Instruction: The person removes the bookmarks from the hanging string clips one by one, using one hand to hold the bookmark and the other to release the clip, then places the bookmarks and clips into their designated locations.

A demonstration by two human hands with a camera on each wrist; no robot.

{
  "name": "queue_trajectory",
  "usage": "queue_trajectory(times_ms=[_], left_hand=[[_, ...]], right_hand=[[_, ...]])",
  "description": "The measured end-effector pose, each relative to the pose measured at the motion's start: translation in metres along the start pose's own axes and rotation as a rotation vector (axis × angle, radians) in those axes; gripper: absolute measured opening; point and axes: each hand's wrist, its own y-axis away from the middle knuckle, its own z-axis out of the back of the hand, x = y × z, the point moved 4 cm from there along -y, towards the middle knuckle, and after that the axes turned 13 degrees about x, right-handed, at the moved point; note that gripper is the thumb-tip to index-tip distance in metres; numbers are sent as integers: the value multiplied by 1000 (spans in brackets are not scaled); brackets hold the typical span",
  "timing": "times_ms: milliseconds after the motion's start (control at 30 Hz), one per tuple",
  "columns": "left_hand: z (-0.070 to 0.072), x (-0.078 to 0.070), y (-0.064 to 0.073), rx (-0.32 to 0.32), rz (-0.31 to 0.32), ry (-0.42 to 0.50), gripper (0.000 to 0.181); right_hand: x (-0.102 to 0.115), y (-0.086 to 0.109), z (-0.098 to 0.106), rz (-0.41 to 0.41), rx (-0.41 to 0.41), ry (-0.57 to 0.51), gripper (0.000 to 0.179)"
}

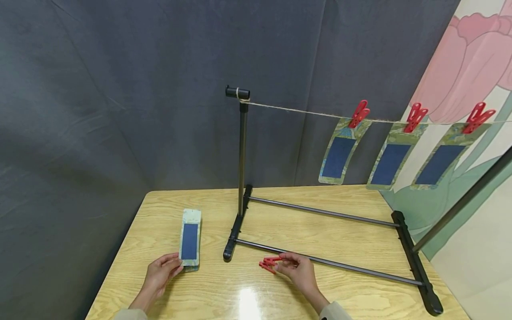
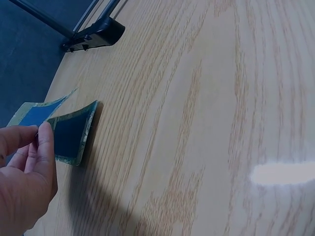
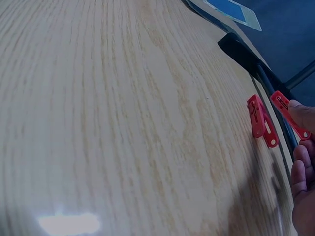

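On the left of the table, my left hand [image 1: 161, 273] pinches the near edge of a blue card with a green patterned border [image 1: 190, 241]. A second such card [image 2: 71, 135] shows in the left wrist view, and its edge peeks out beneath the first in the head view. My right hand [image 1: 299, 270] holds a red clothespin [image 3: 288, 113] between thumb and fingers, close above the table. Another red clothespin [image 3: 261, 123] lies on the wood just beside it.
A black rack stand [image 1: 242, 160] rises mid-table, its base bars [image 1: 326, 211] reaching right. From its top a string [image 1: 288, 109] runs right, carrying three similar cards [image 1: 339, 158] hung by red clothespins [image 1: 359, 114]. A dark curtain [image 1: 160, 89] hangs behind the wooden table [image 1: 224, 293].
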Motion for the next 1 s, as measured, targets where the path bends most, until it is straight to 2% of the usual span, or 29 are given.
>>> queue_trajectory(times_ms=[267, 567, 1000], left_hand=[[2, 4, 0, -5, 11, -13, 37], [4, 7, -1, -31, 20, -17, 29], [3, 9, -1, -15, 35, -63, 36]], right_hand=[[-1, 2, -4, -8, 1, -4, 34], [-5, 2, -5, 5, -9, 36, 35], [-11, 1, -7, 2, 16, 50, 36]])
